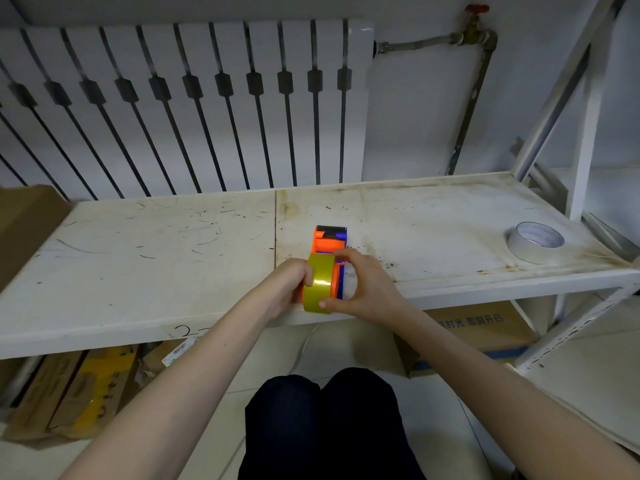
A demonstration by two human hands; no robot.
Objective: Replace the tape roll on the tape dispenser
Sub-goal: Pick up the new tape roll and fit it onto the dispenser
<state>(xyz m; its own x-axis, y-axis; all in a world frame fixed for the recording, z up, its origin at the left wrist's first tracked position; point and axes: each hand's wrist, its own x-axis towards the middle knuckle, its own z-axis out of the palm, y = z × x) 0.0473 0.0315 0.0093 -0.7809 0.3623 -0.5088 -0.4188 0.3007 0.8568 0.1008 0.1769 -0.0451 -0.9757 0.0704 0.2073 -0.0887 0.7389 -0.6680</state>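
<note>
**Grip.**
- Left hand (285, 285), centre of frame: fingers curled against the left face of the yellow tape roll (319, 284) and holding it. The fingertips lie behind the roll, out of sight.
- Right hand (365, 289): curved in a narrow span round the same roll. The thumb presses the roll's lower edge and the forefinger arches over its top, beside the dispenser's side plate.

**Task item.**
- Tape dispenser (330, 241), orange body with blue and black parts. It stands on the shelf's front edge, centre of frame, nose pointing to the top of the frame.
- The yellow roll stands on edge at the dispenser's near end, against the orange side plate.

**Hard to make out.**
- Whether the roll sits fully on the hub cannot be told, because the roll and both hands cover the hub.
- The dispenser's handle is not visible.
- Both forearms run out of the lower frame edge.

**Surface.**
- White metal shelf (138, 271), scuffed and stained, with a seam down its middle.
- White tape roll (535, 242) lying flat at the right of the frame, well apart from the hands.
- Brown cardboard box (24, 230) cut off at the left edge.

**Room.**
- White radiator (180, 98) across the upper left.
- Pipe (472, 98) with a red-handled valve, upper right.
- White rack upright (585, 133) at the far right.
- Printed carton (485, 327) and flattened boxes (86, 386) beneath the shelf.
- Dark-trousered knees (322, 427) at bottom centre, over pale floor tiles.
</note>
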